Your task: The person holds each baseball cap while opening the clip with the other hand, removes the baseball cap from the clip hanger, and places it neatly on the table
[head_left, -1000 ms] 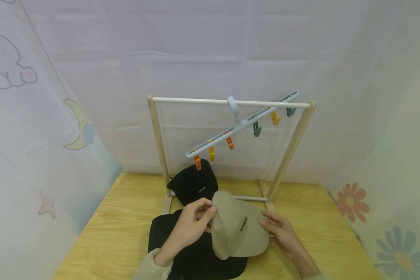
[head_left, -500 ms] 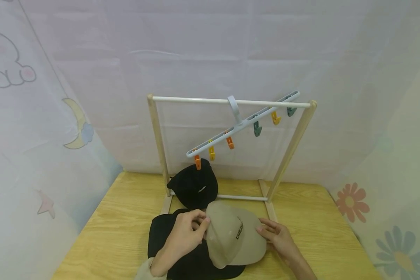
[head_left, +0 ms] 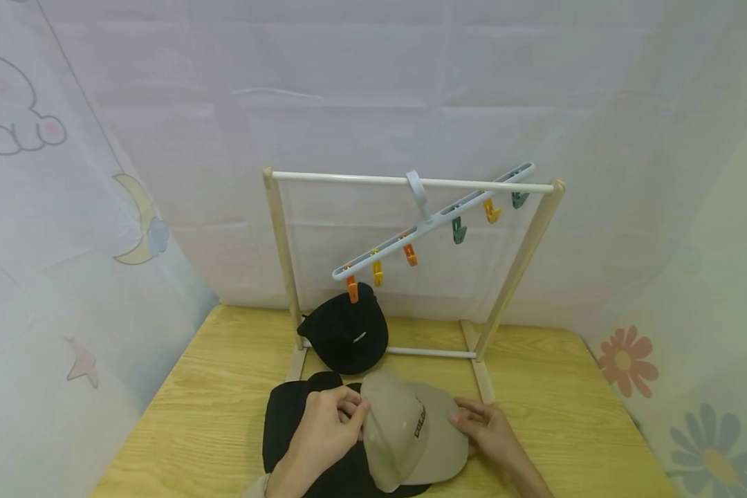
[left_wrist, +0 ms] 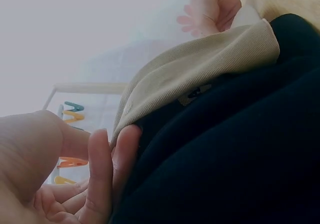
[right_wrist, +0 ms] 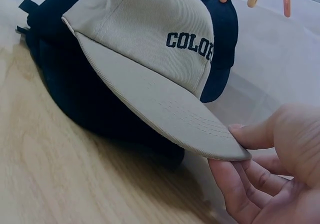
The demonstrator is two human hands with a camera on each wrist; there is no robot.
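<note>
A beige cap [head_left: 411, 432] with dark lettering lies partly over a black cap [head_left: 292, 422] on the wooden table [head_left: 211, 387]. My left hand [head_left: 355, 413] pinches the beige cap's back edge [left_wrist: 200, 69] between thumb and fingers [left_wrist: 100, 154]. My right hand [head_left: 463, 415] pinches the tip of its brim [right_wrist: 170, 109], thumb [right_wrist: 260, 131] on top and fingers beneath. In the left wrist view the black cap [left_wrist: 230, 154] fills the lower right.
A wooden rack [head_left: 283, 263] with a white top bar stands behind. From the bar hangs a tilted clip hanger [head_left: 432, 221] with several coloured clips; its lowest orange clip [head_left: 351, 288] holds a second black cap [head_left: 345, 335]. Sheer printed curtains surround the table.
Both hands have brought the beige cap down and nearer to me, so it sits lower over the black cap. The rack and the hanging cap have not moved.
</note>
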